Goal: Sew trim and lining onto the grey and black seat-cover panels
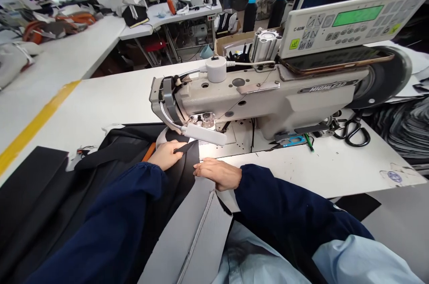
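Note:
A sewing machine (295,96) stands across the white table, its lamp lit over the needle area. Just in front of the head, my left hand (166,154) pinches a folded edge of black fabric (187,152). To its right, my right hand (217,173) is closed on the border of the same piece, whose grey underside (181,226) hangs toward my lap with a ribbed seam along it. The needle and presser foot are mostly hidden behind the white lamp (205,134). More black material (110,158) is heaped left of my left hand.
Black scissors (353,133), blue thread snips (290,141) and a green pen-like stick (309,143) lie right of the machine. A phone (338,60) rests on top, below the control panel (351,20). Stacked dark pieces (407,127) stand at far right. Yellow tape (36,125) crosses the table at left.

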`<move>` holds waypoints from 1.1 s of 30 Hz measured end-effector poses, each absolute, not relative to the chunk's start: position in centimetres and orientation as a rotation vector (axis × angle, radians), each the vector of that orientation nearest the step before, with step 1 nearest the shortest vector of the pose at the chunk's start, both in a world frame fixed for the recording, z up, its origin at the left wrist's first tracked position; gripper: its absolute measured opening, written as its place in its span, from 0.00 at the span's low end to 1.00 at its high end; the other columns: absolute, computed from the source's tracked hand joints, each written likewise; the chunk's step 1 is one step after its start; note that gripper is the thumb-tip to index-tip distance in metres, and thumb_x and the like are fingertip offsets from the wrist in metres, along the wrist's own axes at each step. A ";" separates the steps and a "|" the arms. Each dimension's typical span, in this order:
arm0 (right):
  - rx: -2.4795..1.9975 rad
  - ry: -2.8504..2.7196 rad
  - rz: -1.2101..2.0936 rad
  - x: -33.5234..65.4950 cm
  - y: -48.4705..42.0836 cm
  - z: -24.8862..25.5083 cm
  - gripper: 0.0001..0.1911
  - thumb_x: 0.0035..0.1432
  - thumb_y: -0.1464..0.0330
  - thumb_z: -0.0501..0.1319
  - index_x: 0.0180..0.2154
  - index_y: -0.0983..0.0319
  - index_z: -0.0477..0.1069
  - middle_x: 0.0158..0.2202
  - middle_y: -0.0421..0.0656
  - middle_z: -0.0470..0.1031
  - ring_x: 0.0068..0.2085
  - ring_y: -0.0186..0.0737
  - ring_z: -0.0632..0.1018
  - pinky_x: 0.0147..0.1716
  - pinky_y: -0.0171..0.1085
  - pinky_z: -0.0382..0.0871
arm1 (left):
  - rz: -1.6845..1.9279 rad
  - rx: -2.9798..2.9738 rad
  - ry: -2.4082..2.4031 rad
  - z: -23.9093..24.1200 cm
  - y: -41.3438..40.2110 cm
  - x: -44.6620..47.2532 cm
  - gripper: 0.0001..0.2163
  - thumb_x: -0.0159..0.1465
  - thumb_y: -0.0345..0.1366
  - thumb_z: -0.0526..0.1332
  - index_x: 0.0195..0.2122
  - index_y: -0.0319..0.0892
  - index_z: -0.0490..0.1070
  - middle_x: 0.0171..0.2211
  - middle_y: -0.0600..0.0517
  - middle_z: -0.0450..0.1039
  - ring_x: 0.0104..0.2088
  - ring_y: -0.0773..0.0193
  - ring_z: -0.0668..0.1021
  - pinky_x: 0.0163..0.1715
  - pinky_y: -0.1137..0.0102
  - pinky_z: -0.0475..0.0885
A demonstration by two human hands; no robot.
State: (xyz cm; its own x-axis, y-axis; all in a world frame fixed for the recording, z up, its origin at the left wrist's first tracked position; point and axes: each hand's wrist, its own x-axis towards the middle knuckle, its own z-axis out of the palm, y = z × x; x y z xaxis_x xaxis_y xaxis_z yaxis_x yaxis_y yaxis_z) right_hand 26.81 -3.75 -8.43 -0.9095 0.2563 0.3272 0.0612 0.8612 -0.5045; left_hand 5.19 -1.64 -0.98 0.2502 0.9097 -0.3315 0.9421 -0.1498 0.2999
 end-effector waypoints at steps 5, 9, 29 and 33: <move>-0.219 -2.488 0.734 26.0 -3.7 -8.1 0.20 0.48 0.79 0.52 0.46 0.68 0.63 0.48 0.53 0.70 0.54 0.40 0.68 0.53 0.38 0.63 | -0.268 2.268 1.675 -1.0 -1.7 6.1 0.23 0.53 0.29 0.50 0.50 0.43 0.71 0.38 0.50 0.70 0.41 0.61 0.73 0.42 0.71 0.66; -0.192 -2.406 0.681 25.2 -3.8 -6.7 0.16 0.53 0.76 0.54 0.46 0.67 0.62 0.46 0.53 0.69 0.50 0.41 0.70 0.49 0.38 0.66 | -0.362 2.293 1.650 0.1 -1.6 6.6 0.23 0.52 0.27 0.48 0.46 0.43 0.72 0.33 0.50 0.68 0.37 0.61 0.72 0.38 0.71 0.66; -0.769 -2.744 0.309 22.9 -0.8 -8.3 0.16 0.63 0.73 0.50 0.51 0.65 0.64 0.56 0.51 0.65 0.54 0.44 0.67 0.49 0.42 0.61 | -0.341 2.265 1.662 -0.8 -1.5 5.8 0.28 0.53 0.26 0.46 0.55 0.47 0.65 0.34 0.51 0.66 0.39 0.62 0.73 0.42 0.72 0.66; -0.791 -2.740 0.302 22.4 -0.9 -8.9 0.13 0.64 0.73 0.49 0.49 0.65 0.65 0.56 0.50 0.66 0.55 0.42 0.67 0.51 0.43 0.61 | -0.534 2.345 1.714 -0.4 -2.0 6.8 0.28 0.55 0.25 0.45 0.58 0.47 0.61 0.38 0.50 0.69 0.39 0.60 0.74 0.36 0.71 0.66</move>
